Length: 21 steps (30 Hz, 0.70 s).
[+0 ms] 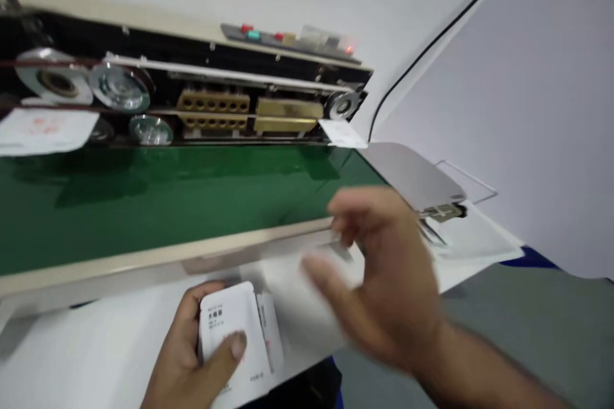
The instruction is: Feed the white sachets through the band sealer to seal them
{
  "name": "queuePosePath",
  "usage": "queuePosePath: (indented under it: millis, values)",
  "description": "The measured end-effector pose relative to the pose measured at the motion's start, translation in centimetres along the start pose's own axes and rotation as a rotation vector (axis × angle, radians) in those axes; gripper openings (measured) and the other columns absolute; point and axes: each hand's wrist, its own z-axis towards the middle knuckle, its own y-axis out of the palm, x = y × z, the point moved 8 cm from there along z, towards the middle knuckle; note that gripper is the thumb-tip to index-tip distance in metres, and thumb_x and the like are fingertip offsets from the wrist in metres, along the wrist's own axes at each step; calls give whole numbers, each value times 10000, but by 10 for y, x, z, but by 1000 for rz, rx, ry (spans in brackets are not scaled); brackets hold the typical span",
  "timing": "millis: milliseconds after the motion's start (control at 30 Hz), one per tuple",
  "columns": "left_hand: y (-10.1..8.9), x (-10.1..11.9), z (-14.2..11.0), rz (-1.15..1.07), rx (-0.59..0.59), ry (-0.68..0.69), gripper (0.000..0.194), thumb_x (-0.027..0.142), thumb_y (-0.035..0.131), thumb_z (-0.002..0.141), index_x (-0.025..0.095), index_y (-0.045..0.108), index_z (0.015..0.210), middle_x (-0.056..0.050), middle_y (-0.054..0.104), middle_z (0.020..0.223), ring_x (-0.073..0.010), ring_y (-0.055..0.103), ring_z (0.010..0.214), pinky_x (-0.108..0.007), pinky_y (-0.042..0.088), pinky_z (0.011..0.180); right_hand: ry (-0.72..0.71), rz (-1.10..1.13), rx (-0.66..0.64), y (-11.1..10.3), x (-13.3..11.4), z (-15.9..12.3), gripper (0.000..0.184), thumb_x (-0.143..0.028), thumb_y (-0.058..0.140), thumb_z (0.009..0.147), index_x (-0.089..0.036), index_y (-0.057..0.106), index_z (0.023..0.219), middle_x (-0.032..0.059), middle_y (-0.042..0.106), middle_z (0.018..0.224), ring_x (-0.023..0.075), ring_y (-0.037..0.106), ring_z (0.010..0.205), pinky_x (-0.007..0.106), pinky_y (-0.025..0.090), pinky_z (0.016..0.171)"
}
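The left hand (185, 358) sits at the bottom centre of the frame, holding a white printed pouch (230, 332) upright. Its thumb is pressed flat across the pouch's face, and its fingers curl behind the pouch, mostly hidden. A second white pouch (269, 332) stands just beside the first, partly behind it, and seems to be held in the same grip. The right hand (384, 275) is blurred, to the right of the pouches and above a white sheet (297, 300). Its fingers (364, 211) are loosely spread and curved, with the thumb apart from them, and they pinch nothing that can be made out. Above both hands, a band sealer (192, 96) runs across the upper left of the frame. Its green belt (167, 204) lies nearest the hands, with brass blocks (213, 108) and steel pulleys (119, 86) behind it. A control strip (283, 40) with red and green buttons tops the machine. A paper with red print (43, 131) lies at the far left, and a white slip (341, 134) sits at the belt's right end. A grey plate (412, 176) stands to the right, and a black cable (432, 38) crosses the upper right.
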Motion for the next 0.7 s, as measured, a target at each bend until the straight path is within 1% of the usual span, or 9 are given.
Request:
queuePosePath:
  millis: [33, 100, 133, 200, 300, 433, 500, 567, 700]
  values:
    - [0, 1, -1, -20, 8, -4, 678, 543, 745, 701, 291, 347, 1189, 30, 684, 766, -163, 611, 692, -265, 503, 645, -29, 70, -161, 20, -14, -20, 551, -357, 681, 820, -180, 397, 1257, 124, 496, 1115, 282, 519, 997, 431, 493, 807]
    - [-2, 3, -2, -76, 32, -10, 635, 485, 760, 713, 307, 369, 1181, 43, 679, 804, -145, 610, 704, -233, 493, 632, 21, 198, -431, 56, -25, -58, 776, -444, 730, 779, -172, 281, 1351, 170, 418, 1274, 338, 436, 1186, 494, 461, 944]
    - [-3, 3, -3, -94, 45, -19, 620, 475, 760, 719, 312, 381, 1182, 46, 674, 822, -134, 604, 699, -219, 483, 621, 80, 256, -516, 70, -25, -73, 848, -463, 744, 763, -168, 236, 1374, 186, 373, 1332, 352, 396, 1241, 515, 435, 993]
    - [-2, 2, -3, -125, 45, -41, 562, 475, 725, 758, 318, 403, 1191, 44, 658, 862, -118, 585, 684, -223, 475, 631, 201, 352, -585, 90, -18, -92, 867, -439, 740, 762, -161, 208, 1388, 196, 326, 1385, 354, 366, 1281, 531, 402, 1036]
    - [6, -2, -5, -250, -25, -82, 430, 442, 654, 829, 320, 436, 1180, 34, 652, 907, -119, 585, 731, -239, 453, 677, 327, 453, -581, 103, -6, -99, 740, -339, 666, 813, -167, 232, 1387, 172, 381, 1366, 320, 427, 1235, 521, 400, 1031]
    - [25, -1, -8, -452, -236, -101, 526, 365, 725, 760, 344, 430, 1195, 36, 668, 884, -139, 614, 787, -255, 432, 704, 487, 605, -566, 104, 2, -99, 433, -279, 562, 883, -193, 389, 1271, 101, 541, 1150, 249, 556, 1000, 449, 481, 894]
    - [28, -1, -9, -409, -278, -79, 556, 364, 726, 757, 348, 425, 1224, 27, 677, 892, -143, 613, 767, -270, 442, 705, 547, 675, -535, 102, 3, -100, 338, -289, 548, 900, -199, 435, 1206, 86, 563, 1079, 231, 566, 923, 423, 497, 829]
    - [28, -4, -9, -307, -266, -86, 561, 381, 729, 761, 332, 426, 1231, 7, 684, 909, -147, 604, 728, -290, 462, 692, 626, 776, -480, 102, 6, -105, 324, -321, 548, 919, -208, 444, 1204, 85, 566, 1064, 220, 566, 896, 398, 507, 781]
    - [24, -12, -10, -157, -229, -145, 606, 435, 765, 721, 292, 423, 1200, -32, 695, 858, -173, 588, 670, -340, 481, 650, 805, 1090, -261, 102, 12, -117, 291, -392, 522, 967, -247, 472, 1214, 50, 589, 959, 170, 568, 792, 306, 511, 665]
